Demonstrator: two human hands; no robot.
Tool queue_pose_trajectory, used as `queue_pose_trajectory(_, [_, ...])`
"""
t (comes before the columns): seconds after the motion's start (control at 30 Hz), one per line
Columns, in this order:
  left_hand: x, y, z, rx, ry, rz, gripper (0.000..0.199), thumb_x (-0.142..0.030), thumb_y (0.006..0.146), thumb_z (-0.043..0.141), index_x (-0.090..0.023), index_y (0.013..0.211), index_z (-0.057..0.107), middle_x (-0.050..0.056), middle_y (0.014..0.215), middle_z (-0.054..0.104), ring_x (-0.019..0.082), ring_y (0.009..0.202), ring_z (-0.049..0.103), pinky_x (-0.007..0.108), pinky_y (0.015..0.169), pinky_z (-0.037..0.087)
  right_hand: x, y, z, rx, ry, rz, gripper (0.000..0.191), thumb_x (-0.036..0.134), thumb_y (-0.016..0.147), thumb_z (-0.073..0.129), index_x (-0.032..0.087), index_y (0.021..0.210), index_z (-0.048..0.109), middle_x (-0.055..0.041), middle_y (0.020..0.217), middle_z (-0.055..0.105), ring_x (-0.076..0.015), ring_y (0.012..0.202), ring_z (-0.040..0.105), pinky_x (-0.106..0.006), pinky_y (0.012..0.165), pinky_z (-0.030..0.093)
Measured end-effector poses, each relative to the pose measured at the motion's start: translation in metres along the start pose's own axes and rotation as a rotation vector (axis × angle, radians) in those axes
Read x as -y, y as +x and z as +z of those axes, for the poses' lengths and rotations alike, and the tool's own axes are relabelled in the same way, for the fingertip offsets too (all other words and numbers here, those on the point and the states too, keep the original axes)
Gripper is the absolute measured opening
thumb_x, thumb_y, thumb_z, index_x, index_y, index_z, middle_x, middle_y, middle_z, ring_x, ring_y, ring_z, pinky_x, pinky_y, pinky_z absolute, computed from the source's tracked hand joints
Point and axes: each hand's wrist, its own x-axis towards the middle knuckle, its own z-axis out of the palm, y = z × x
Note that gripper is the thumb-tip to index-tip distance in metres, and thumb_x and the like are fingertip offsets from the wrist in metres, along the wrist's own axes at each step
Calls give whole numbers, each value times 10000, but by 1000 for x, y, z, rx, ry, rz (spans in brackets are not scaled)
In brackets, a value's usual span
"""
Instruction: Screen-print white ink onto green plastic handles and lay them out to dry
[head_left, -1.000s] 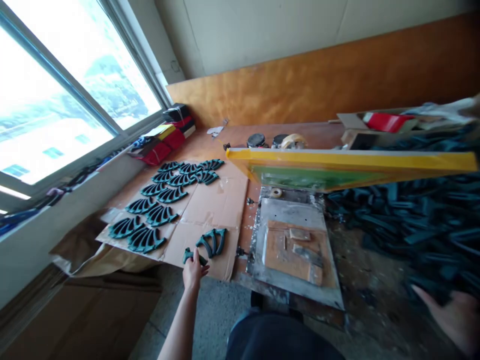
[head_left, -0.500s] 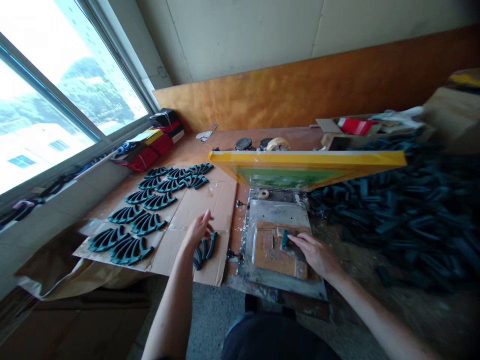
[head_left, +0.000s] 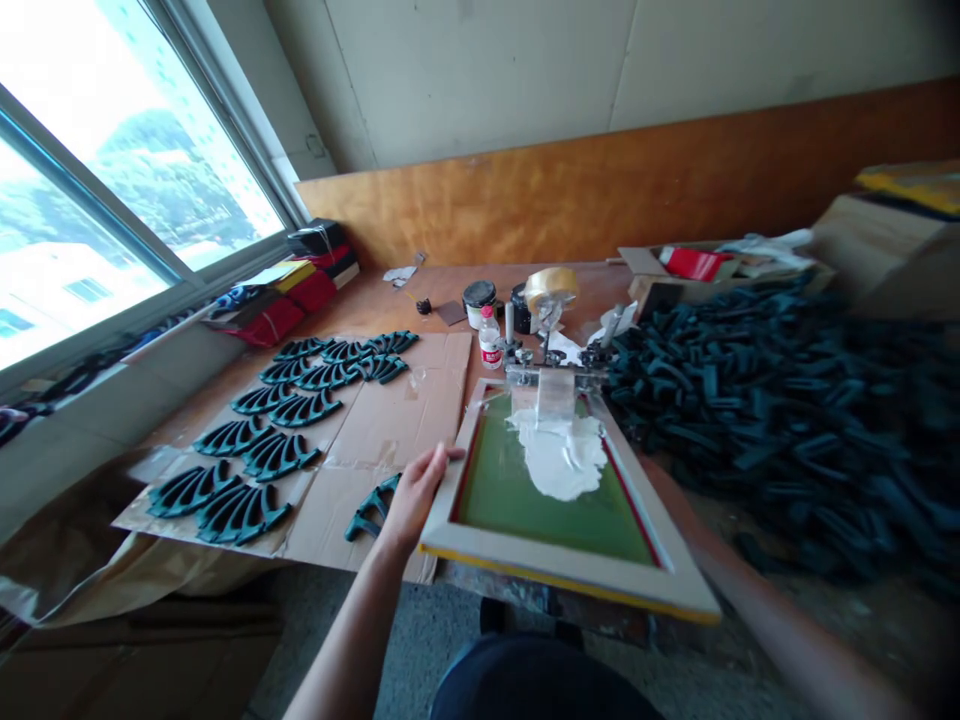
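Observation:
A screen-printing frame with green mesh slants down in front of me, with a white ink puddle and a squeegee blade at its far end. My left hand is at the frame's left rail, fingers closed against its edge. My right hand is mostly hidden behind the right rail and blurred; its fingers do not show. Curved dark green plastic handles lie on the cardboard beside my left hand. The plate and wooden jig are covered by the frame.
Fanned rows of green handles rest on the cardboard sheet at left. A big heap of green parts fills the right side. Behind the frame stand a red-capped bottle, a lidded jar and a tape roll.
The frame has swung down over the plate and jig. My left hand has moved from above the cardboard to the frame's left rail. My right hand has left the part on the jig.

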Motion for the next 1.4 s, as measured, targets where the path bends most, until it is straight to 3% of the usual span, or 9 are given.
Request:
queue_pose_trajectory(0.17, [84, -4, 2, -36, 120, -128, 694, -508, 767, 634, -196, 1368, 483, 21, 775, 703, 176, 691, 647, 261, 640, 504, 19, 58, -26, -146, 57, -48, 437, 362, 863, 557, 186, 1262, 533, -124, 1187, 571, -259, 1029, 584, -376, 850, 512])
queue_pose_trajectory(0.3, [109, 7, 2, -35, 305, -149, 629, -467, 803, 591, -224, 1373, 482, 32, 853, 722, 199, 768, 668, 274, 701, 507, 75, 89, -22, 87, -97, -157, 331, 246, 783, 682, 190, 1091, 577, -88, 1036, 612, -249, 1008, 563, -335, 812, 480])
queue_pose_trajectory(0.4, [114, 10, -1, 6, 357, -132, 578, -466, 842, 532, -224, 1364, 489, 46, 920, 730, 209, 837, 675, 281, 755, 504, 93, 74, -13, 234, -137, -199, 61, 154, 820, 603, 182, 873, 593, -59, 865, 630, -212, 864, 575, -290, 708, 446])
queue_pose_trajectory(0.5, [116, 10, -1, 15, 380, -105, 543, -460, 862, 497, -217, 1348, 504, 57, 973, 729, 215, 887, 673, 288, 787, 499, 88, 39, -11, 234, -121, -403, 141, 63, 825, 500, 175, 798, 581, -58, 812, 618, -201, 842, 549, -291, 724, 417])
queue_pose_trajectory(0.7, [116, 8, 1, -26, 409, -124, 520, -475, 844, 527, -223, 1298, 553, 49, 955, 731, 215, 876, 673, 287, 781, 501, 75, 24, -31, 348, -25, -626, 155, 64, 793, 517, 197, 727, 560, -19, 740, 598, -173, 758, 522, -277, 647, 388])
queue_pose_trajectory(0.9, [114, 8, 2, -35, 339, -148, 566, -491, 835, 546, -213, 1327, 516, 63, 974, 726, 209, 839, 675, 298, 774, 507, 81, 8, -5, 71, -55, -612, 218, 59, 831, 444, 159, 886, 630, -78, 848, 631, -202, 854, 549, -306, 728, 432])
queue_pose_trajectory(1.0, [113, 8, 3, -47, 310, -158, 567, -499, 823, 559, -209, 1310, 532, 67, 964, 725, 214, 827, 674, 303, 762, 508, 79, -4, -6, 145, -3, -655, 231, 74, 845, 436, 169, 896, 641, -74, 838, 638, -192, 842, 562, -299, 737, 448])
queue_pose_trajectory(1.2, [94, 4, 0, 1, 204, -167, 670, -525, 788, 596, -185, 1355, 487, 48, 826, 716, 198, 752, 665, 272, 667, 504, 87, 68, -37, 208, 10, -255, 373, 266, 855, 594, 267, 1227, 574, -35, 1017, 662, -191, 923, 599, -284, 786, 466])
queue_pose_trajectory(1.4, [20, 2, 0, -10, -17, -85, 612, -596, 784, 583, -157, 1208, 615, 43, 806, 699, 187, 766, 646, 247, 636, 502, 49, 112, -73, -49, -94, 19, 469, 488, 873, 529, 261, 1283, 553, -62, 987, 643, -213, 861, 614, -277, 673, 463])
